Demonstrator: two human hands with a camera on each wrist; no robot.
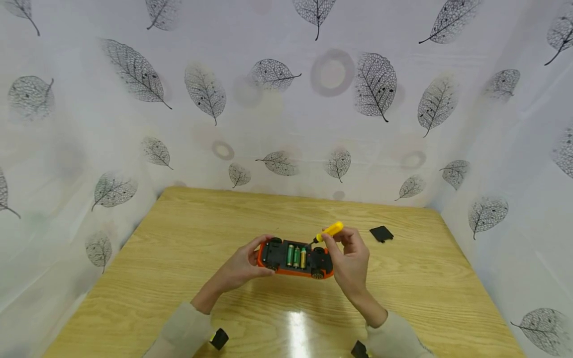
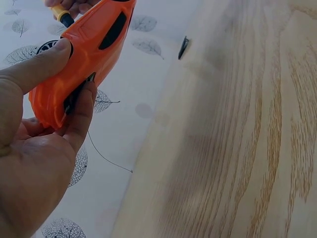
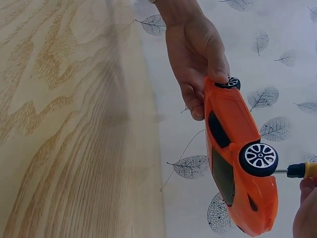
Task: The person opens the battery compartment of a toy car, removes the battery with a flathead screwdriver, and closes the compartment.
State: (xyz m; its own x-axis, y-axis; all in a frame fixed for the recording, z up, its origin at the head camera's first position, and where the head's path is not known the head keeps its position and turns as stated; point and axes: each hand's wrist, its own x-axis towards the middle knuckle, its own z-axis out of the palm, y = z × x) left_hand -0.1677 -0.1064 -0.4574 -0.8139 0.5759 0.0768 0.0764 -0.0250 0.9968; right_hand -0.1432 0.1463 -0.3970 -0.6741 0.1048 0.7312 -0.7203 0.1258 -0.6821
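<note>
An orange toy car [image 1: 276,254] is held underside up above the table by my left hand [image 1: 239,266], its thumb and fingers gripping one end. Several green and gold batteries [image 1: 296,257] lie side by side in the car's uncovered battery compartment. My right hand [image 1: 352,258] pinches a yellow-handled screwdriver [image 1: 332,229], whose tip reaches the edge of the compartment beside the batteries. In the right wrist view the screwdriver's shaft [image 3: 281,171] passes behind a wheel [image 3: 258,158], so its tip is hidden there. The left wrist view shows the thumb [image 2: 49,57] by another wheel.
A small black cover [image 1: 381,233] lies on the wooden table [image 1: 215,214] to the right of the hands. Leaf-patterned white sheeting [image 1: 286,124] stands behind the table and along both sides. Small black pieces [image 1: 219,339] show beside both sleeves.
</note>
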